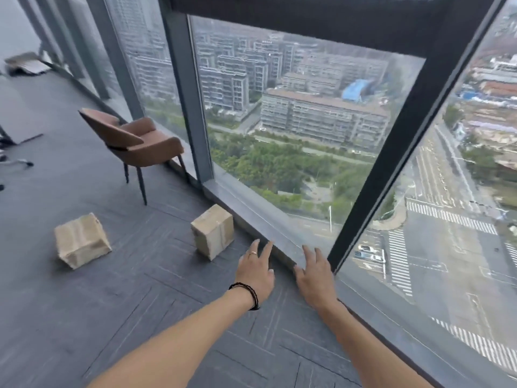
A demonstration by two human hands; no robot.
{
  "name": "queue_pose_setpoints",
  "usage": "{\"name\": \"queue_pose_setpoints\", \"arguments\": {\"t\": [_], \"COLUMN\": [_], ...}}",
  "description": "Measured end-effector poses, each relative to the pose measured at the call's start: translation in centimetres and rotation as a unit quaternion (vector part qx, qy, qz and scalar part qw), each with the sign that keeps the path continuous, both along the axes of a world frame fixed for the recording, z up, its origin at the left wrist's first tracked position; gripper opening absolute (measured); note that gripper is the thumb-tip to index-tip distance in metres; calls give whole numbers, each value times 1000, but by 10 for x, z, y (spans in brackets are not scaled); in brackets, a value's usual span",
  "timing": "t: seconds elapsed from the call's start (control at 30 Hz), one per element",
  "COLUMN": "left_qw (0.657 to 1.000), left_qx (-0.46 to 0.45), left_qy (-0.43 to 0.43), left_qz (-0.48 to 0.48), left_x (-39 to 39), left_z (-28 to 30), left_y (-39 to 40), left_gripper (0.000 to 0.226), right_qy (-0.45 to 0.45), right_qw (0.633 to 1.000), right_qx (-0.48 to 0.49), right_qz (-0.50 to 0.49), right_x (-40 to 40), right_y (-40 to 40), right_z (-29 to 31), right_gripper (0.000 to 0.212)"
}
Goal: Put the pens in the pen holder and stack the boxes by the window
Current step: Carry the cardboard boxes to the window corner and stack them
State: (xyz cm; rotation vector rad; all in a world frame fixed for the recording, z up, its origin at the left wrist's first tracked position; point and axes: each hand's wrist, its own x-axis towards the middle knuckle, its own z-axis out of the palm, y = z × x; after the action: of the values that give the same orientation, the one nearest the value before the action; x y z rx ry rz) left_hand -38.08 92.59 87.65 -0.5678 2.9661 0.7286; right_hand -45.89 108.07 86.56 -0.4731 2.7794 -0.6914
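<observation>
Brown chair (134, 144) stands on grey carpet (84, 317) beside glass

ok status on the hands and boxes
Left hand and right hand open, empty. Near box by window sill, far box apart, unstacked. Nothing between.

No text, label or number can be read on either box or elsewhere

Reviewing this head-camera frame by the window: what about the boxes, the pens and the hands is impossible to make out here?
- Pens and pen holder: none appear anywhere in the head view.
- Box near the window and box farther left: taped shut, contents hidden; any print is blurred.
- Left hand and right hand: backs face the camera, palms hidden; contact with the sill is unclear.
- Dark objects at the left edge: cut off.
</observation>
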Motion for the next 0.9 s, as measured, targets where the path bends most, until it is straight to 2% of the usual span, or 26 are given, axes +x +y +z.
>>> {"name": "queue_pose_setpoints", "arguments": {"t": [0.23, 0.4, 0.7, 0.9], "left_qw": [992, 984, 966, 959], "left_qx": [25, 41, 71, 89], "left_qy": [-11, -37, -73, -116], "left_qz": [119, 168, 237, 242], "left_x": [40, 32, -49, -104], "left_z": [-4, -30, -63, -102], "left_y": [-149, -231, -392, -467], "left_gripper": [73, 72, 69, 68], "right_qy": [-11, -24, -49, -89], "right_qw": [994, 986, 978, 977], "right_qx": [43, 70, 75, 92], "right_qz": [100, 147, 187, 172], "right_x": [3, -18, -121, -177], "right_y": [-162, -250, -406, -467], "right_z": [-8, -29, -64, -96], "right_gripper": [67, 69, 69, 70]}}
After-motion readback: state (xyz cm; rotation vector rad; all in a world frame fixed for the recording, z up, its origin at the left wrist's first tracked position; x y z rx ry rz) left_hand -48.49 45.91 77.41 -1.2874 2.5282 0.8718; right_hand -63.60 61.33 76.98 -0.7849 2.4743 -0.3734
